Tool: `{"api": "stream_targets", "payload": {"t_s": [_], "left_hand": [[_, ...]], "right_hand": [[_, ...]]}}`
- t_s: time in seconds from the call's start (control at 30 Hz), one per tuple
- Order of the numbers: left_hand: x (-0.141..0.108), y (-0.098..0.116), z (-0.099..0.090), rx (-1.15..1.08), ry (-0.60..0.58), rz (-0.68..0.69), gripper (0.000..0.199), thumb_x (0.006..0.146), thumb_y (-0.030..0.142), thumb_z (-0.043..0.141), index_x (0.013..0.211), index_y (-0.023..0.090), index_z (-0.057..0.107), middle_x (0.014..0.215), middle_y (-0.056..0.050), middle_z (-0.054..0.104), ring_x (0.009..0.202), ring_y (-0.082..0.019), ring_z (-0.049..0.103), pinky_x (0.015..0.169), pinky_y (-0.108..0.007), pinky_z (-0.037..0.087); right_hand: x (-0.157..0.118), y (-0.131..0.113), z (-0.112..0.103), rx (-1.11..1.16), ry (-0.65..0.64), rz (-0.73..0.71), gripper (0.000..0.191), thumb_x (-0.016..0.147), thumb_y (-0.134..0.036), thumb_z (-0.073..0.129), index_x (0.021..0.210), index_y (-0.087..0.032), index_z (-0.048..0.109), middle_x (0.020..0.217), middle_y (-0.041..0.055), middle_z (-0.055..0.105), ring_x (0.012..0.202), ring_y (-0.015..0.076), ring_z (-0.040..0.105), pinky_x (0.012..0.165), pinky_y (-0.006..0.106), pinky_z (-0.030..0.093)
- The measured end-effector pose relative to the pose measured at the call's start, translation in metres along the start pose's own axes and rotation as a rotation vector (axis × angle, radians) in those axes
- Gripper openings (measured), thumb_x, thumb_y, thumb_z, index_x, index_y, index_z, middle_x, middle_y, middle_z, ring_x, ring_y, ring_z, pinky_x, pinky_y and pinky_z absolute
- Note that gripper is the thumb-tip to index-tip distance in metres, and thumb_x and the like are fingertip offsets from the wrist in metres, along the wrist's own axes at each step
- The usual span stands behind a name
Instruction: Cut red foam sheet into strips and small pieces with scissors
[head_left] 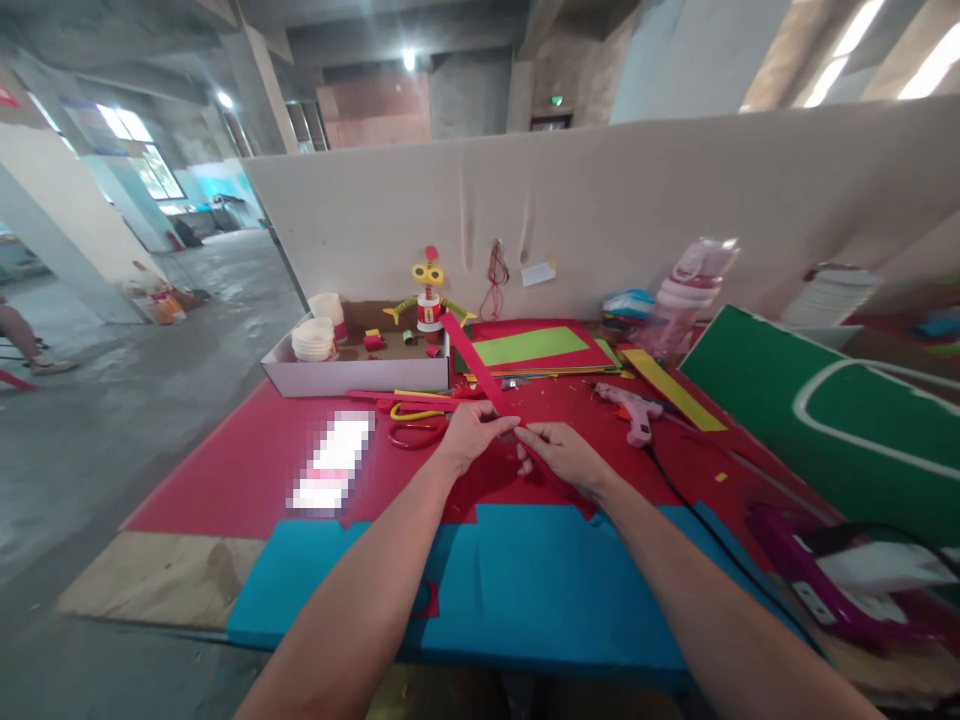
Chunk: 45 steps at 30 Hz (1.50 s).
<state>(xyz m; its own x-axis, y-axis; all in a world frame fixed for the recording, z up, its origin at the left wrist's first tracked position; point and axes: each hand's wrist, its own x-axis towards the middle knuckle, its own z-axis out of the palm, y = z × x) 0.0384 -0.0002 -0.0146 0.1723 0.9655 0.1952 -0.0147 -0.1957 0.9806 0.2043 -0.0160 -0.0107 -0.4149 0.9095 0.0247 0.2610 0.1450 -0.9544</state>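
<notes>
Over the red-covered table, a long red paper strip (477, 367) runs slantwise between my hands. My left hand (471, 436) pinches it with thumb and fingers, the strip's far end sticking up and away past the knuckles. Close beside it, almost touching at the fingertips, my right hand (561, 456) is closed on the same strip, whose near part runs beneath that hand. Left of my left hand lie red-handled scissors (417, 434) and yellow-handled scissors (415, 411). More narrow red strips (375, 397) rest behind them.
A white box (352, 378) holds paper cups (313, 340) and small rolls; a paper-cup robot figure (430, 310) stands by it. Coloured sheets (534, 347) lie behind my hands. At right are a pink glue gun (634, 412) with its cord, a green board (810, 400) and a purple object (817, 580).
</notes>
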Motion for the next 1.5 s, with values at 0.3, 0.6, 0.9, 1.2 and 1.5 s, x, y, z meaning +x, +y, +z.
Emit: {"api": "stream_targets", "payload": {"t_s": [0.3, 0.6, 0.9, 1.2, 1.5], "left_hand": [[0.01, -0.003, -0.014, -0.123, 0.314, 0.042, 0.029, 0.064, 0.04, 0.076, 0.059, 0.014, 0.063, 0.053, 0.0, 0.06, 0.053, -0.01, 0.051, 0.057, -0.024, 0.041], [0.014, -0.006, -0.018, -0.187, 0.331, 0.068, 0.028, 0.063, 0.039, 0.077, 0.059, 0.014, 0.064, 0.055, 0.001, 0.062, 0.055, -0.011, 0.054, 0.06, -0.024, 0.042], [0.016, -0.004, -0.019, -0.333, 0.41, 0.085, 0.027, 0.06, 0.036, 0.08, 0.061, 0.015, 0.063, 0.056, 0.002, 0.061, 0.054, -0.009, 0.054, 0.06, -0.023, 0.045], [0.015, -0.001, -0.016, -0.432, 0.403, 0.059, 0.026, 0.058, 0.032, 0.082, 0.062, 0.014, 0.063, 0.056, 0.002, 0.061, 0.053, -0.009, 0.055, 0.058, -0.023, 0.046], [0.014, 0.003, -0.013, -0.489, 0.406, 0.084, 0.023, 0.057, 0.029, 0.083, 0.066, 0.014, 0.067, 0.055, 0.002, 0.063, 0.053, -0.008, 0.056, 0.058, -0.022, 0.046]], "right_hand": [[-0.001, 0.0, -0.01, -0.085, 0.133, -0.036, 0.039, 0.078, -0.052, 0.063, 0.095, -0.017, 0.066, 0.055, -0.0011, 0.063, 0.05, 0.0145, 0.061, 0.05, 0.023, 0.046], [0.003, 0.0, -0.007, 0.43, 0.176, -0.023, 0.044, 0.068, -0.046, 0.073, 0.102, -0.021, 0.06, 0.075, -0.0013, 0.066, 0.055, 0.0093, 0.06, 0.06, 0.026, 0.055], [0.008, 0.007, -0.007, 0.391, 0.358, -0.134, 0.032, 0.064, -0.042, 0.076, 0.075, -0.02, 0.056, 0.064, -0.0021, 0.063, 0.062, 0.0145, 0.064, 0.068, 0.03, 0.055], [0.01, 0.009, -0.007, 0.422, 0.419, -0.108, 0.034, 0.059, -0.044, 0.079, 0.076, -0.019, 0.063, 0.068, -0.0005, 0.067, 0.07, 0.0169, 0.067, 0.074, 0.03, 0.053], [0.009, 0.006, -0.005, 0.443, 0.542, -0.109, 0.037, 0.055, -0.045, 0.081, 0.066, -0.019, 0.058, 0.062, 0.0008, 0.069, 0.068, 0.019, 0.068, 0.071, 0.029, 0.053]]}}
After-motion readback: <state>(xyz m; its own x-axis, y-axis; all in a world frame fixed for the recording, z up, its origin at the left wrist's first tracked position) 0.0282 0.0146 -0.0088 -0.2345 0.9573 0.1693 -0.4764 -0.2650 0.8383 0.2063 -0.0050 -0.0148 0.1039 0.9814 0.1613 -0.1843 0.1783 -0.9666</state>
